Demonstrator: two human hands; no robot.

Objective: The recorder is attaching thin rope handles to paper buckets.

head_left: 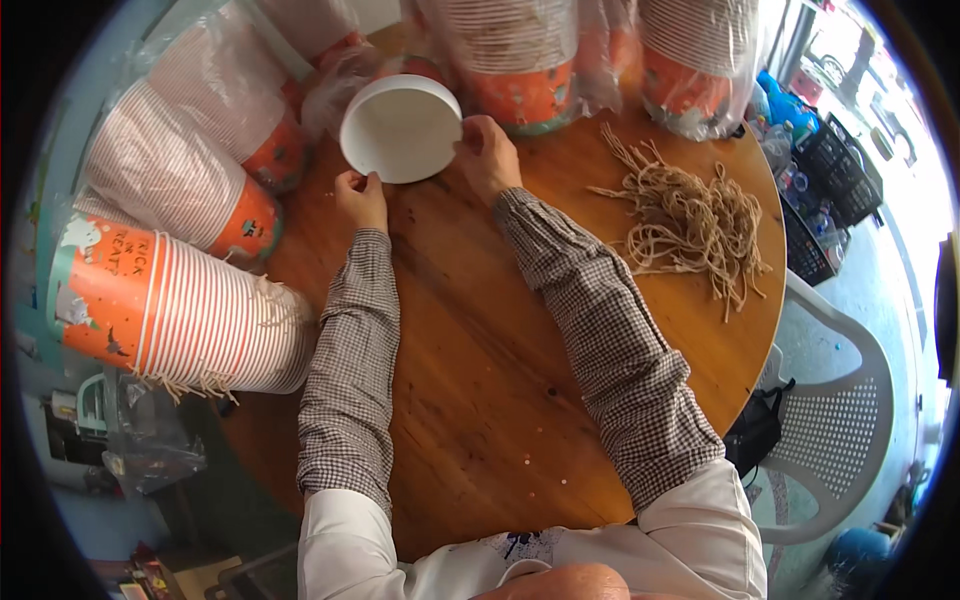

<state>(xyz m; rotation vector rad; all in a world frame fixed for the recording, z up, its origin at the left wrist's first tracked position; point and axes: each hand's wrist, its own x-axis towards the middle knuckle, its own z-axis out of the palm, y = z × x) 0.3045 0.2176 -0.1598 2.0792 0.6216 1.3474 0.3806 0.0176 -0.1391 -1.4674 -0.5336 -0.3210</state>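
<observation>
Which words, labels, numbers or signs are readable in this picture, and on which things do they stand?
Lowest stack of paper buckets at left: dark lettering on the orange part, which I will not copy.
White bucket: no writing shows inside.
Bagged stacks: nothing I can read.

On the table [480, 390], string [700, 220] lies right of the bucket [400, 132] (stacked buckets [225, 305] sit left and behind).

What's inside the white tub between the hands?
The tub shows only a pale, bare inner surface; no contents are visible. The inside directly under its near rim is hidden.
</observation>
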